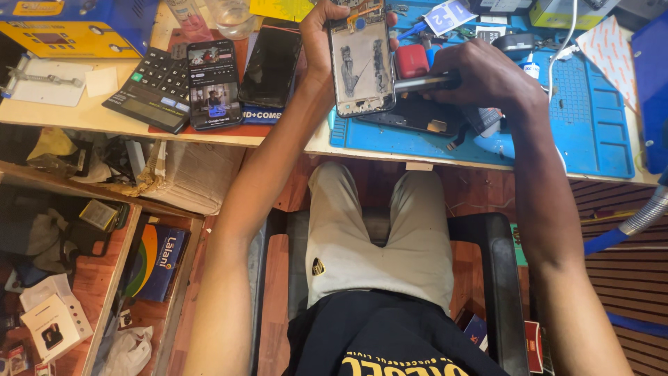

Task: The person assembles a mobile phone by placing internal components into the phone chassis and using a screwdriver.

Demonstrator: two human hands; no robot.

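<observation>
Above the ribbed blue rubber mat [591, 118], the left hand [321, 36] clamps an opened rectangular phone frame [362, 61] while the right hand [487, 73] grips a slim metal tool [417, 83] at its edge.

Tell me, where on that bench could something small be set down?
The blue mat is bare on its right part, past the right hand and white cable. A smaller bare patch of benchtop lies left of the calculator. Between calculator and left hand, phones crowd together.
</observation>
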